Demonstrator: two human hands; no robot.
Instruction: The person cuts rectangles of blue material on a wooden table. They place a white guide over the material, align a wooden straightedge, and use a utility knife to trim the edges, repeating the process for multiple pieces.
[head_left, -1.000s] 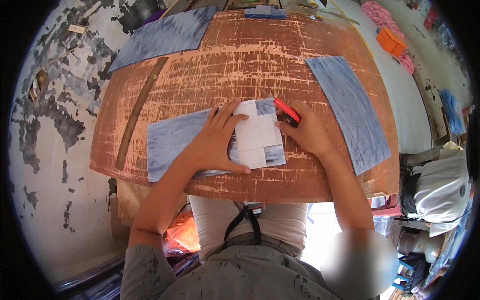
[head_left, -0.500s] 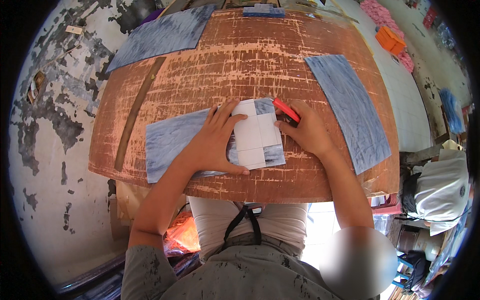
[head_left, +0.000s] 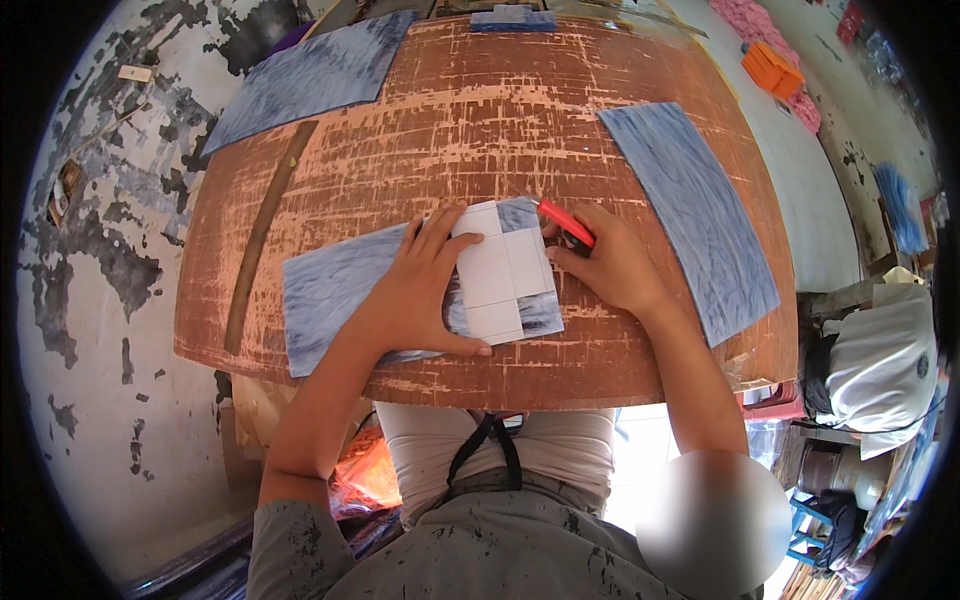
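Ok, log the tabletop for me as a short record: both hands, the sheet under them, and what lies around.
Left hand: spread, fingertips and thumb on the white template
Right hand: gripping a red and black tool, tip near the sheet's far right corner; contact unclear
Sheet: streaked blue-grey sheet, template over its right part
Template: white, lined, with stepped corners
To the right: second blue-grey sheet
Far left: third blue-grey sheet
Left: dark narrow strip
Surface: scratched brown tabletop
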